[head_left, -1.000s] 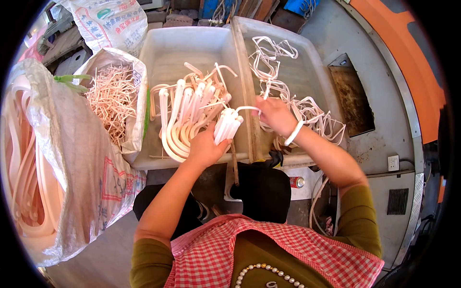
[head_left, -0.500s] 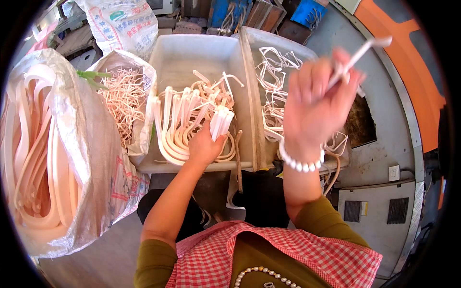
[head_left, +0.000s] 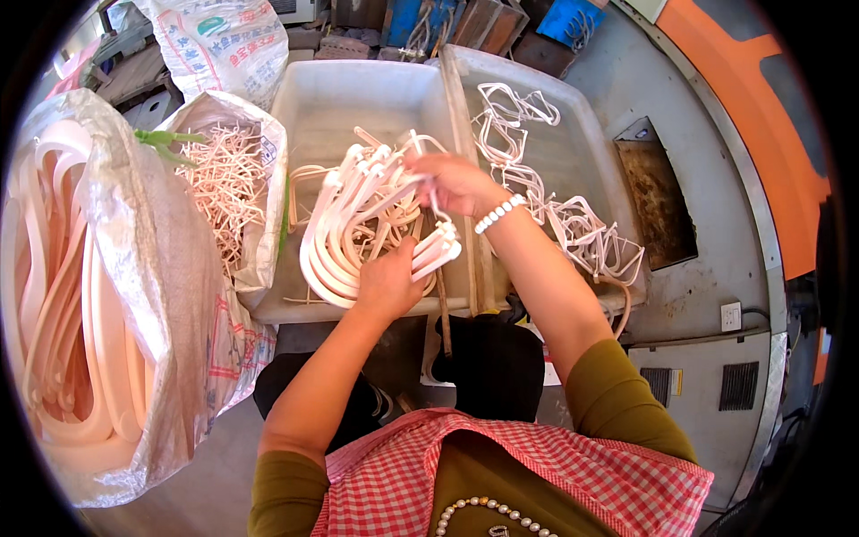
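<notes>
My left hand [head_left: 389, 282] grips a bundle of pale pink U-shaped strips [head_left: 327, 251], whose capped ends stick up to the left and right of it, over the near half of the left plastic tub [head_left: 319, 97]. My right hand [head_left: 440, 183], a white bead bracelet on its wrist, is closed on a thin pale strip [head_left: 434, 200] just above that bundle. More looped pink pieces lie tangled beneath and behind, partly hidden by my hands.
The right tub [head_left: 564, 125] holds white looped pieces [head_left: 595, 246]. At left stand an open sack of long pink loops [head_left: 67, 286], a sack of short pink pieces [head_left: 224, 188] and another sack [head_left: 215, 49] behind. A grey metal cabinet [head_left: 716, 233] curves along the right.
My right hand rose up and right with a thin piece, then came down left onto the bundle. The bundle in my left hand has tilted, its capped ends now lying toward the right.
</notes>
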Available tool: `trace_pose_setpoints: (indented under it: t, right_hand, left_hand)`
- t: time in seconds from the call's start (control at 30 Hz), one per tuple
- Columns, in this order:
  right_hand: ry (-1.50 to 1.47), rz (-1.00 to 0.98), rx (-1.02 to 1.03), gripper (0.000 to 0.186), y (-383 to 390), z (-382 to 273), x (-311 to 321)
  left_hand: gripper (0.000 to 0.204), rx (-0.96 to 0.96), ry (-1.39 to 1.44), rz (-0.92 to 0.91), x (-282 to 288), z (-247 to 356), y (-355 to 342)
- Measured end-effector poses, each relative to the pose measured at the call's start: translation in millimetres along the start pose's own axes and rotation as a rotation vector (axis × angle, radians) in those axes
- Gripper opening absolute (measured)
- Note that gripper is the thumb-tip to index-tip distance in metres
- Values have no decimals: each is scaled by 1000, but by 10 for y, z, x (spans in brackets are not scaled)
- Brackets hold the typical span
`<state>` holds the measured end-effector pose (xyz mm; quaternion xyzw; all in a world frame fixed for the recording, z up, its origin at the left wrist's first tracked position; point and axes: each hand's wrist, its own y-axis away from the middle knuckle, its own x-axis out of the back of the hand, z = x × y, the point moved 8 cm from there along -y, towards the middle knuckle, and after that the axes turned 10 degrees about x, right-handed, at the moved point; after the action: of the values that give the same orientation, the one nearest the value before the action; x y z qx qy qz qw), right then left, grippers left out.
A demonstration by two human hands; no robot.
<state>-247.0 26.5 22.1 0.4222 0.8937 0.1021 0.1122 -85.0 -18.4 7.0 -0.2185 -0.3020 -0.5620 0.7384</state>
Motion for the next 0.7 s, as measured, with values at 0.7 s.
trace_pose_setpoints:
  t: [0.7]
  right_hand:
    - [283,17,1456,47,1349,-2187,-921]
  left_hand:
    - [51,424,1537,-275,-38,-214,-162]
